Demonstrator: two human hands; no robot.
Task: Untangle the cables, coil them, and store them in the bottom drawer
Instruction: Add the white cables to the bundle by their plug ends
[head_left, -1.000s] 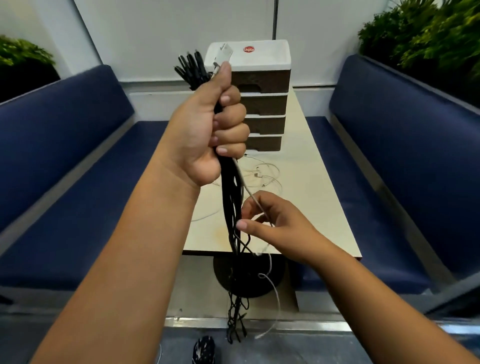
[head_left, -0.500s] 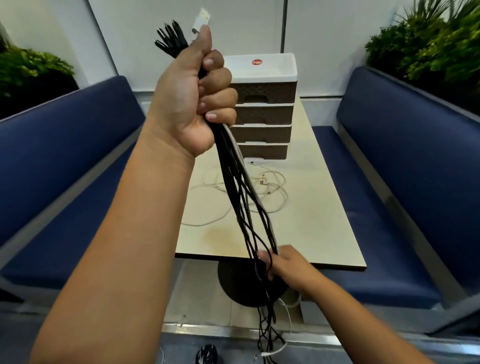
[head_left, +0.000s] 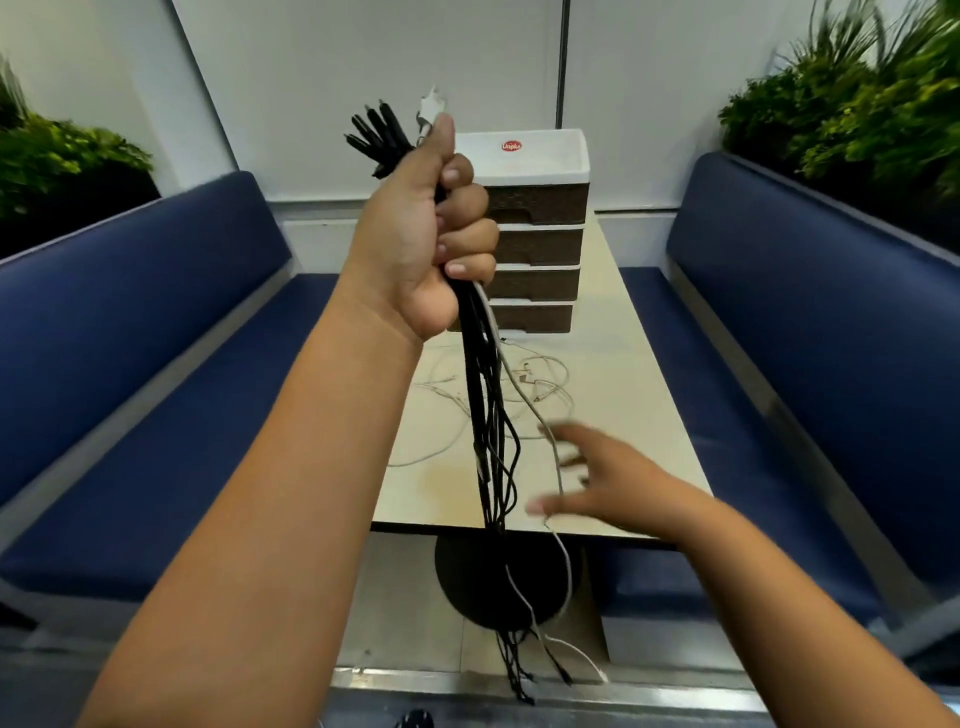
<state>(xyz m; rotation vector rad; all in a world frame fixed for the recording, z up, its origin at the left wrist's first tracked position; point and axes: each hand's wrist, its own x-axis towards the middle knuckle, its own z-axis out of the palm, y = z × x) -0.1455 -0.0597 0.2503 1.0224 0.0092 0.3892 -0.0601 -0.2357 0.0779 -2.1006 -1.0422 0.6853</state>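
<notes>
The bundle of black cables (head_left: 491, 415), with one white cable (head_left: 558, 467) among them, hangs from the left hand (head_left: 421, 244), whose fingers are clenched round it in front of the drawer unit (head_left: 535, 239). The right hand (head_left: 608, 478), blurred, fingers spread, touches the white cable below. Loose white cables (head_left: 519, 384) lie on the counter (head_left: 623, 415) before the drawer unit. Pulling hard could tighten knots. The drawers look shut; the cable ends are hard to make out.

One drawer unit (head_left: 530, 234) with four drawers stands on one table (head_left: 639, 415). Two benches (head_left: 810, 374) flank it. Two hands (head_left: 415, 244); the cable count is unclear.
</notes>
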